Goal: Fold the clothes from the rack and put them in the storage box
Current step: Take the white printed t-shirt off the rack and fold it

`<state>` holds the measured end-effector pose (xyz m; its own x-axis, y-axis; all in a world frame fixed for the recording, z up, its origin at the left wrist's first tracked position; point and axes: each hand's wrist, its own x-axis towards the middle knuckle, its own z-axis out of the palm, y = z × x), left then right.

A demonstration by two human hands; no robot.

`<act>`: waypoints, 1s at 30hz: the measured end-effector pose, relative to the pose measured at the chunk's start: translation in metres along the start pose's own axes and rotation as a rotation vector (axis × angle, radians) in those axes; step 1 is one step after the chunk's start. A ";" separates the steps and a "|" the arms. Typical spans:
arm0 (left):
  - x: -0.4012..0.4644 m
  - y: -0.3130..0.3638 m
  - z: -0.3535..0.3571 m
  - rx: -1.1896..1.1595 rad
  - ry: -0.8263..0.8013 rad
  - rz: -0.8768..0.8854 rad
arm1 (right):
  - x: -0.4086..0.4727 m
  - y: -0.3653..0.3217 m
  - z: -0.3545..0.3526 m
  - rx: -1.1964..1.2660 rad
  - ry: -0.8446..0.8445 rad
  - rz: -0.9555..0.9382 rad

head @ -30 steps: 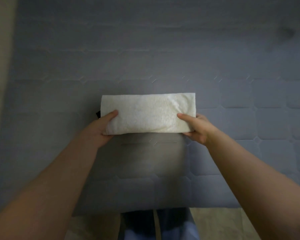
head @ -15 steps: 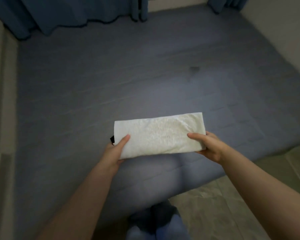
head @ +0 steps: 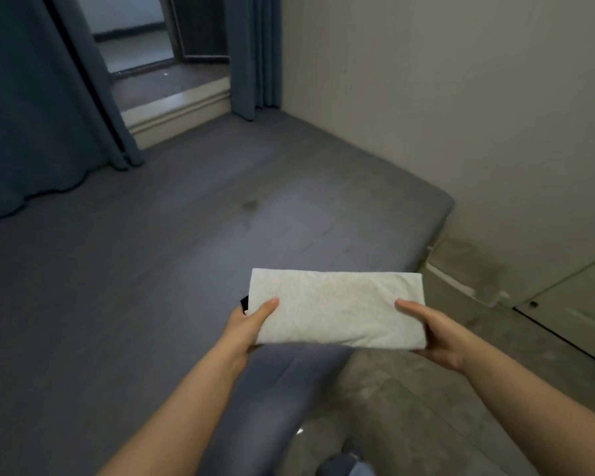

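Folded white cloth [head: 337, 309], flat rectangle, held up in the air w/ both hands, over the near corner of the grey mattress [head: 152, 269] & the floor [head: 409, 407] beside it. Not touching either.

Left hand [head: 246, 326]: grip on cloth's left short end, thumb on top, fingers hidden underneath. Small black bit [head: 244, 303] shows at that edge, just above the thumb; can't tell what it is.

Right hand [head: 440, 338]: grip on right short end, thumb on top pointing inward, fingers curled under the cloth.

Cloth spans between the two grips, roughly level, long side running left to right; near edge sags slightly.

Bkgd: dark blue curtains [head: 31, 97] at the far side, beige wall [head: 461, 97] to the right of the mattress.
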<state>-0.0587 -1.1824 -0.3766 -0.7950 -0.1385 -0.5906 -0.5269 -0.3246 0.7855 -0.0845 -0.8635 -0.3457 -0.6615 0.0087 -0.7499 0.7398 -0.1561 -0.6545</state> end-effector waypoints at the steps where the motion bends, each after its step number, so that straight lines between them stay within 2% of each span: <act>1: 0.002 0.002 0.017 0.030 -0.041 0.007 | -0.007 0.000 -0.017 0.044 0.028 -0.010; 8: 0.020 -0.001 0.145 0.297 -0.230 -0.011 | -0.033 -0.001 -0.135 0.268 0.157 -0.073; 16: 0.034 -0.027 0.297 0.443 -0.328 -0.035 | -0.022 -0.001 -0.276 0.348 0.253 -0.121; 24: 0.058 -0.050 0.406 0.473 -0.363 -0.112 | -0.010 -0.034 -0.365 0.331 0.335 -0.136; 30: 0.109 -0.050 0.455 0.534 -0.389 -0.171 | 0.029 -0.054 -0.395 0.379 0.357 -0.064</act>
<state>-0.2562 -0.7558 -0.3962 -0.6847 0.2520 -0.6839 -0.6517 0.2085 0.7292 -0.0951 -0.4644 -0.3708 -0.5723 0.3557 -0.7389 0.5589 -0.4901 -0.6689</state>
